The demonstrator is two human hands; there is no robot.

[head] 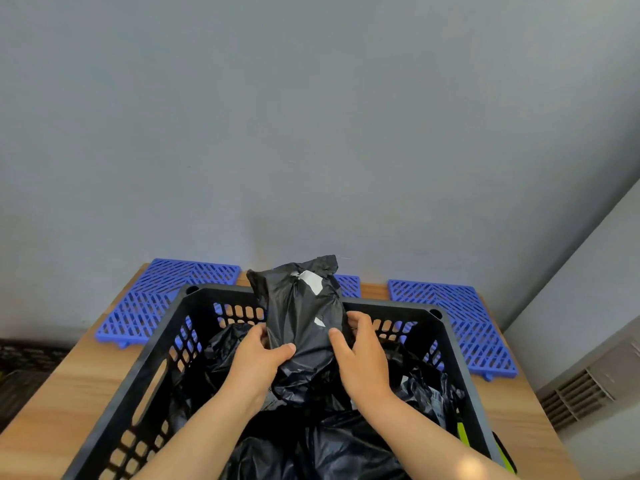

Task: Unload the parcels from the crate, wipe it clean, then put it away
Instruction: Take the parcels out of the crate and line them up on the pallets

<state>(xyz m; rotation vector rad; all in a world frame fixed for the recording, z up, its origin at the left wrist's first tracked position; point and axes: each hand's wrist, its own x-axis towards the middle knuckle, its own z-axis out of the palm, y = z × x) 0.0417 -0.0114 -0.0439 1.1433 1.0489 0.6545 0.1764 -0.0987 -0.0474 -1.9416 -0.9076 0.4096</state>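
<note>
A black slatted plastic crate [149, 372] stands on a wooden table [69, 393]. It holds several black plastic-wrapped parcels [346, 448]. One black parcel [301, 310] with a white label is raised upright above the crate's far wall. My left hand [258, 362] grips its left side, thumb across the front. On the parcel's right side my right hand [362, 355] grips it, fingers curled around the edge.
Blue lattice mats lie on the table behind the crate, one at the left [152, 303] and one at the right [464, 323]. A grey wall rises behind the table. A yellow-green object [465, 434] shows by the crate's right wall. A vent [581, 393] sits at the right.
</note>
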